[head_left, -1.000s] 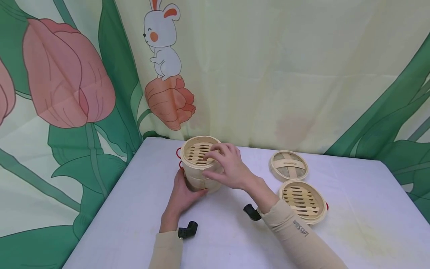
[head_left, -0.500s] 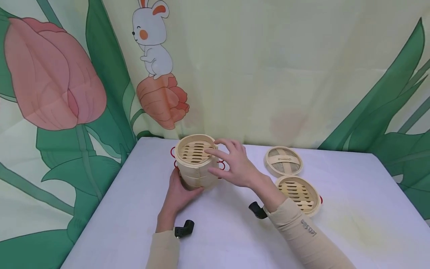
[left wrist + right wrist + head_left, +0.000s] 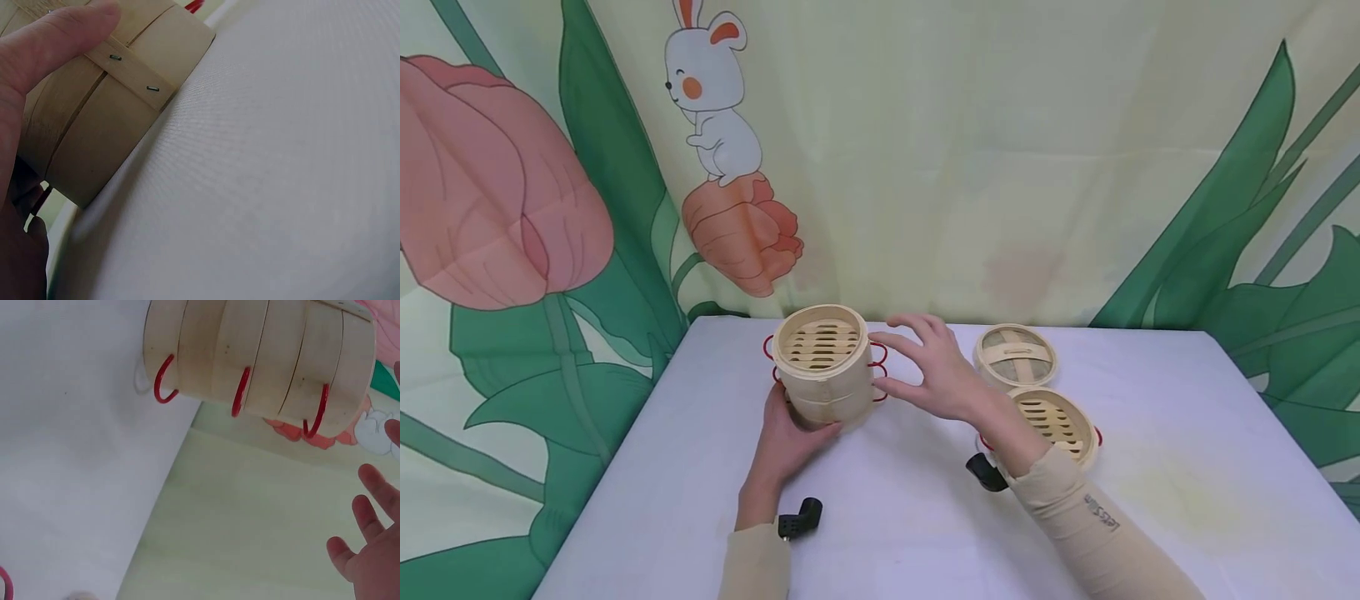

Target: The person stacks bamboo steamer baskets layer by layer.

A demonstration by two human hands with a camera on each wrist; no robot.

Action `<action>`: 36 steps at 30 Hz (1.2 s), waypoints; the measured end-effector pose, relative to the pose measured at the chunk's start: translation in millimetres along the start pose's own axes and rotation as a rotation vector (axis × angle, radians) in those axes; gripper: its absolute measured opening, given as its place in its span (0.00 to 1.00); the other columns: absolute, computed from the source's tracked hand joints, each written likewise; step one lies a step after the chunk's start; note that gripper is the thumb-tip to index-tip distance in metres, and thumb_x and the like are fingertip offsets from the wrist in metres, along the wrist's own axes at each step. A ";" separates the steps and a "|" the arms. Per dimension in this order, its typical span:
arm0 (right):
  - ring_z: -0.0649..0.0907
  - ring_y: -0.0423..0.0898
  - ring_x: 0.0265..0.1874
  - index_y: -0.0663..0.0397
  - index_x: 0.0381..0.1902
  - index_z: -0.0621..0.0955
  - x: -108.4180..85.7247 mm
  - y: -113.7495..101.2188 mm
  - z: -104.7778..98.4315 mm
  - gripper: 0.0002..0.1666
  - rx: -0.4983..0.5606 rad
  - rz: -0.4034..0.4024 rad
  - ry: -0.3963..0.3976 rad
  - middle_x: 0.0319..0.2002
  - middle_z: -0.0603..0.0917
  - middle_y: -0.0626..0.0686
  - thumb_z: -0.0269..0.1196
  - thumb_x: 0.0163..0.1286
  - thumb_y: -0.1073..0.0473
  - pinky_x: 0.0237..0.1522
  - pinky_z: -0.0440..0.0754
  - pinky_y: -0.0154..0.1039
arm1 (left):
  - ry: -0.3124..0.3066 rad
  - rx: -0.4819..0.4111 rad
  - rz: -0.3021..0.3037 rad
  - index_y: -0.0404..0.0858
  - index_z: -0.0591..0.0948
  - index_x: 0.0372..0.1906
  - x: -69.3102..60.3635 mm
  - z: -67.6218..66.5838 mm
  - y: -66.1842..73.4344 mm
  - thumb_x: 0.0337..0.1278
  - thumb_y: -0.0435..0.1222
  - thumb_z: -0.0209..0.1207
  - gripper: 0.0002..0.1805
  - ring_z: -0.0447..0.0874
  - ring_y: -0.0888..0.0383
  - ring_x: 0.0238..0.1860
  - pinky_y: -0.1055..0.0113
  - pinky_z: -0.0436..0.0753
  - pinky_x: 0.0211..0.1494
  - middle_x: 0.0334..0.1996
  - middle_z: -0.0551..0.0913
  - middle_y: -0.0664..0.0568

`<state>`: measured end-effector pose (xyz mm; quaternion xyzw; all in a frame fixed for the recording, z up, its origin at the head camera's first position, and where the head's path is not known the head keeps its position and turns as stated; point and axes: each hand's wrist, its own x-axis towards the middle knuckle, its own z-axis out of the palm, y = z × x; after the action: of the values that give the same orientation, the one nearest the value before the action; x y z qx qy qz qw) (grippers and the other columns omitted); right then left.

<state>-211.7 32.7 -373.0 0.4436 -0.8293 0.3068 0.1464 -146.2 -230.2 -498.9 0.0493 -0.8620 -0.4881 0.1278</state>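
Observation:
A stack of round bamboo steamer baskets (image 3: 823, 387) stands near the table's back left, a slatted floor showing in its top tier. My left hand (image 3: 790, 442) grips its lower part. In the left wrist view, the thumb (image 3: 69, 31) lies across the stapled wooden band. To the right of the stack is my right hand (image 3: 943, 375), its fingers spread and holding nothing. The right wrist view shows red loop handles (image 3: 239, 392) on the stack's side, with that hand's fingertips apart from the wood. The left fingers behind the stack are largely hidden.
On the right of the white table (image 3: 895, 517) lies a bamboo steamer lid (image 3: 1018, 367) with a crossed band. Just before it is another slatted steamer basket (image 3: 1052, 421), partly behind the right forearm. A printed curtain (image 3: 925, 167) hangs behind the table's back edge.
My right hand has drawn off the stack's top rim to the right, fingers opening wider. The left hand keeps its hold on the stack. The head view has shifted a little to the right.

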 end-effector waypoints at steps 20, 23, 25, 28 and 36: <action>0.67 0.60 0.63 0.48 0.66 0.78 -31.6 18.1 -21.5 0.33 0.001 0.063 0.046 0.63 0.74 0.56 0.72 0.63 0.52 0.62 0.64 0.61 | -0.020 0.003 -0.013 0.34 0.52 0.76 -1.4 -0.5 0.7 0.38 0.46 0.81 0.64 0.56 0.46 0.73 0.48 0.58 0.74 0.71 0.59 0.38; 0.68 0.60 0.63 0.48 0.66 0.78 -37.3 21.7 -24.9 0.33 -0.008 0.080 0.044 0.62 0.74 0.57 0.72 0.63 0.52 0.62 0.65 0.61 | -0.024 0.005 -0.018 0.34 0.52 0.77 -1.2 -1.1 0.7 0.38 0.47 0.81 0.64 0.56 0.46 0.73 0.48 0.57 0.74 0.71 0.58 0.38; 0.69 0.60 0.63 0.48 0.67 0.77 -40.9 23.8 -27.0 0.34 -0.009 0.097 0.037 0.62 0.74 0.57 0.71 0.64 0.52 0.61 0.66 0.61 | -0.025 0.007 -0.021 0.34 0.52 0.76 -1.0 -1.3 0.7 0.39 0.47 0.81 0.64 0.56 0.46 0.73 0.48 0.57 0.75 0.71 0.58 0.38; 0.69 0.59 0.63 0.49 0.67 0.76 -46.3 26.1 -30.0 0.35 -0.008 0.119 0.027 0.63 0.74 0.56 0.72 0.64 0.52 0.60 0.68 0.60 | -0.025 0.012 -0.021 0.34 0.52 0.76 -0.6 -1.0 -0.2 0.38 0.47 0.81 0.64 0.55 0.46 0.73 0.48 0.56 0.75 0.71 0.59 0.38; 0.70 0.58 0.62 0.53 0.64 0.78 -59.6 32.6 -33.5 0.33 0.018 0.109 0.068 0.61 0.76 0.56 0.73 0.62 0.55 0.60 0.67 0.58 | -0.023 0.012 -0.017 0.34 0.52 0.76 -0.1 -0.2 0.1 0.38 0.47 0.81 0.64 0.55 0.46 0.74 0.48 0.56 0.75 0.72 0.58 0.38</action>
<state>-206.0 106.2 -390.2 0.3882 -0.8440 0.3368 0.1535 -146.0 -230.4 -498.7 0.0520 -0.8659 -0.4845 0.1135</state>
